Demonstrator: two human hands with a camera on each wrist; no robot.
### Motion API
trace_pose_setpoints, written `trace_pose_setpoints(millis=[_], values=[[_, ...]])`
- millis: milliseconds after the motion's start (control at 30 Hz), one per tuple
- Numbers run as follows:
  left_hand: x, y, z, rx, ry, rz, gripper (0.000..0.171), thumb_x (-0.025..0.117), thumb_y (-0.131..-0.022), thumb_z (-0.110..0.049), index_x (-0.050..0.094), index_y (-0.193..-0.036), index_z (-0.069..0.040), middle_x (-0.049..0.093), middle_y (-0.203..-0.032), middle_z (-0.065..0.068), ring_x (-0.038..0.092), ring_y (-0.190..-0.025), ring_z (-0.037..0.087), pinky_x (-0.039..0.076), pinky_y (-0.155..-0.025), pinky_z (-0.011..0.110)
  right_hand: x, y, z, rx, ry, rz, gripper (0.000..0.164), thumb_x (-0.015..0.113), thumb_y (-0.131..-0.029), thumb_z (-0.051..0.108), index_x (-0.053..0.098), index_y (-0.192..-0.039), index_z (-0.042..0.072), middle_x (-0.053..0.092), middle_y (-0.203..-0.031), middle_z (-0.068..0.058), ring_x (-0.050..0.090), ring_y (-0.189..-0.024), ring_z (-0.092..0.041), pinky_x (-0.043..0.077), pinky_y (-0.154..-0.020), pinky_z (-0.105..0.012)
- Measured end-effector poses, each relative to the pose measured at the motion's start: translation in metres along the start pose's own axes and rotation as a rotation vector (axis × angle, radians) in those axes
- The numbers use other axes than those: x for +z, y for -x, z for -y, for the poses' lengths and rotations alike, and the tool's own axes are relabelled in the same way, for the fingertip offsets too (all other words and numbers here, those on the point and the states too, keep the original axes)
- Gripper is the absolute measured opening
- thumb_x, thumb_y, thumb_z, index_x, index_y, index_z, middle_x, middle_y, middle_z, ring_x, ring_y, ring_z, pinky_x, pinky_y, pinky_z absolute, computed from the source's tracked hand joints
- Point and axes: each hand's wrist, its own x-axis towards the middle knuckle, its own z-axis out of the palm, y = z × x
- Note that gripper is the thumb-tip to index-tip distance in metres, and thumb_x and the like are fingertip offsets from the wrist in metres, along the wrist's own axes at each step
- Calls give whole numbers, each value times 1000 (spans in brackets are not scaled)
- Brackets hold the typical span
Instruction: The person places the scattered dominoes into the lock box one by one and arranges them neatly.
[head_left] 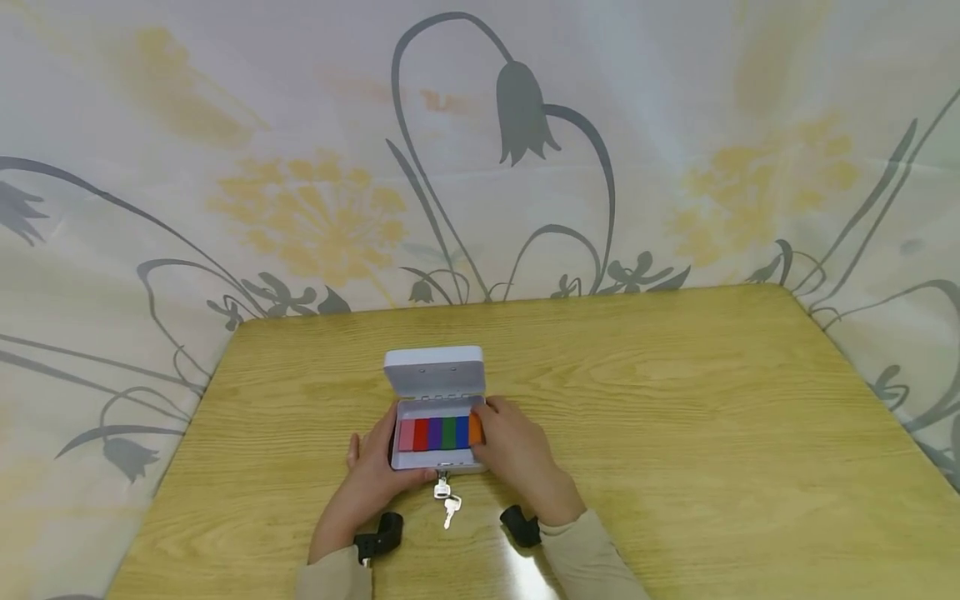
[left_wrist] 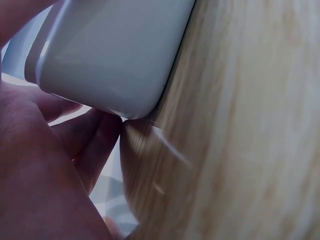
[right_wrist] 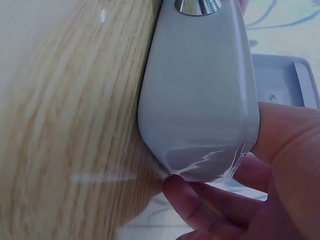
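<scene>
A small white cash box (head_left: 405,460) lies on the table with its lid (head_left: 435,358) raised. Inside, a row of coloured blocks runs from a pink block (head_left: 406,435) at the left, through red, purple, green and blue, to an orange block (head_left: 476,429) at the right. My left hand (head_left: 375,471) grips the box's left side, thumb along the front. My right hand (head_left: 521,446) reaches over the right wall and pinches the orange block at its ends; its other fingers (right_wrist: 192,205) lie outside the wall. Two keys (head_left: 452,504) hang at the front lock.
The box stands on a wood-grain table (head_left: 675,417). A patterned floral cloth (head_left: 480,208) rises behind the table and along its sides. Black wrist cameras (head_left: 521,527) sit on both wrists, close above the tabletop.
</scene>
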Motion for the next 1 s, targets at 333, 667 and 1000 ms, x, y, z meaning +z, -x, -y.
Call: trace_pose_setpoints(millis=[333,667,1000], values=[[-2,0,-2,-5,-4,12,112,76,-59,-53,11,-144,-21,24,-144,6,21,-129,29,-14,-98,51,1,0,-1,20,-23,8,45,66,-73,22,58,-115,11,51,-119,-10,50,-103,-25,48,-70,-44],[0,0,-3,-1,-9,15,112,74,-59,-56,9,-144,-23,23,-144,4,21,-129,28,-14,-98,52,0,1,-4,63,-12,14,41,67,-72,27,60,-111,18,49,-114,-7,45,-99,-25,46,-61,-39],[0,-1,-2,7,-2,9,110,74,-59,-56,11,-144,-23,24,-144,4,22,-129,29,-14,-98,53,-2,1,-3,72,3,9,41,67,-71,25,60,-111,18,49,-113,-6,45,-97,-24,47,-60,-38]])
